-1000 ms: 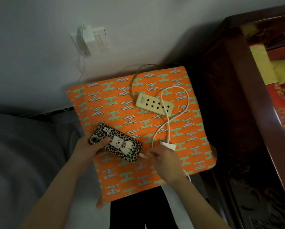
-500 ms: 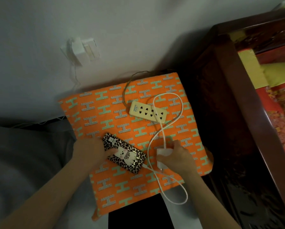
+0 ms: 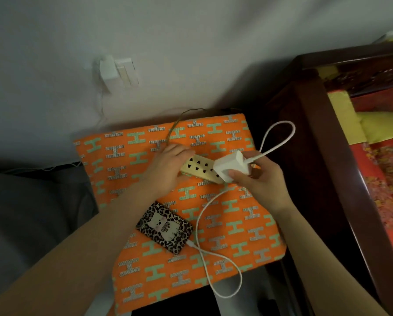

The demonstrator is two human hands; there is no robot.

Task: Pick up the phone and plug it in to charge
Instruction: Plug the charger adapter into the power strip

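Note:
The phone (image 3: pixel 166 228), in a leopard-print case with a cartoon figure, lies face down on the orange patterned cloth (image 3: pixel 243 224). A white cable (image 3: pixel 201 215) runs from its lower right end. My right hand (image 3: pixel 259 179) grips the white charger block (image 3: pixel 231 166) and holds it over the right end of the cream power strip (image 3: pixel 200 168). My left hand (image 3: pixel 168 169) rests on the strip's left end and holds it down. The block's prongs are hidden from me.
A dark wooden bed frame (image 3: pixel 327 156) with red and yellow bedding stands on the right. A white wall socket with a plug (image 3: pixel 114 73) is on the grey wall above. Grey fabric (image 3: pixel 31 213) lies at the left.
My left hand let go of the phone and moved up onto the power strip. My right hand lifted the charger block off the cloth and carried it up to the strip.

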